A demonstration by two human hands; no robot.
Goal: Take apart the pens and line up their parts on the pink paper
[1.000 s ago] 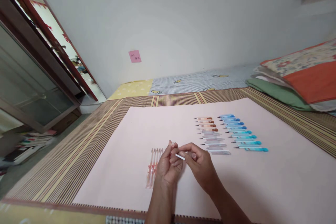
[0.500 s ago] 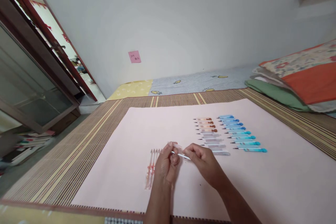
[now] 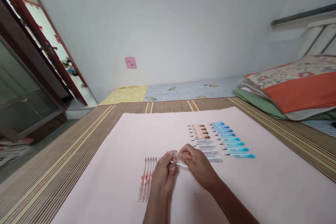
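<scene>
My left hand (image 3: 163,173) is closed around a slim white rod (image 3: 181,165) that looks like part of a pen; its free end points right. A small clear piece (image 3: 175,154) sticks up from the left thumb and finger. The fingertips of my right hand (image 3: 198,164) are pinched at that piece, just above the rod; the fingers partly hide it. Beside the left hand lie several clear pens with red-pink parts (image 3: 147,178), tips pointing away. Beyond the right hand, grey translucent pens (image 3: 211,152) lie in a column, partly covered by the hand.
Brown-ended pens (image 3: 201,133) continue the grey column further back. To its right runs a column of blue and teal pens (image 3: 237,149). All rest on a pale pink sheet (image 3: 105,168) over a striped mat (image 3: 78,147). Folded bedding (image 3: 301,91) is stacked at the right, against the wall.
The right fingertips have shifted from the white rod's side up to the clear piece, nearer the left fingers. The camera view has turned slightly right and up.
</scene>
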